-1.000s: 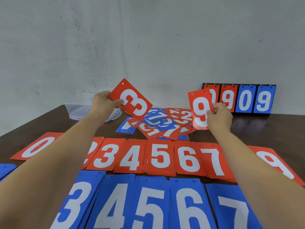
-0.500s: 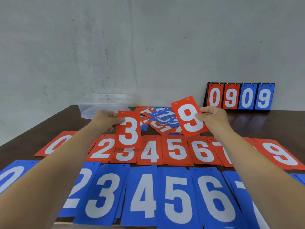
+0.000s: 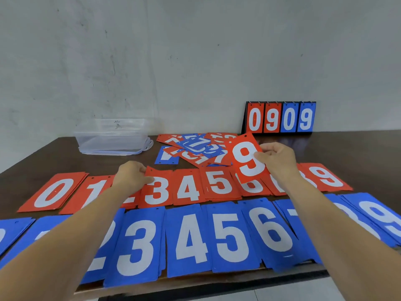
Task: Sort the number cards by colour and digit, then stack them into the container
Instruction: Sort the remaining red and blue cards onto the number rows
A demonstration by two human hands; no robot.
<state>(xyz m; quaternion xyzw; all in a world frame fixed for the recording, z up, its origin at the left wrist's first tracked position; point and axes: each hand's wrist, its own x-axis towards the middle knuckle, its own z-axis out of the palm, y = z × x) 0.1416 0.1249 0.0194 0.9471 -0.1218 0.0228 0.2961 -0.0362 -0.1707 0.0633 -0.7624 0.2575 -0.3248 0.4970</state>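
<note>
Head view: dark table point(image 3: 65, 157), bare grey wall behind. My left hand point(image 3: 130, 179) pinches the red 3 point(image 3: 158, 192) at its upper left edge, with the card lying flat in the red row. Right hand point(image 3: 277, 159) pinches the red 9 point(image 3: 243, 148) by its right edge and holds it tilted above the row.

Cards look thin, light, fairly stiff and slick, so I'd grip by an edge.

9 stack point(image 3: 325, 177) is just right of that hand, pile point(image 3: 195, 148) beyond both hands, tub point(image 3: 112, 140) beyond the left. Blue row point(image 3: 191, 235) reaches the near table edge, so there's little slack.
</note>
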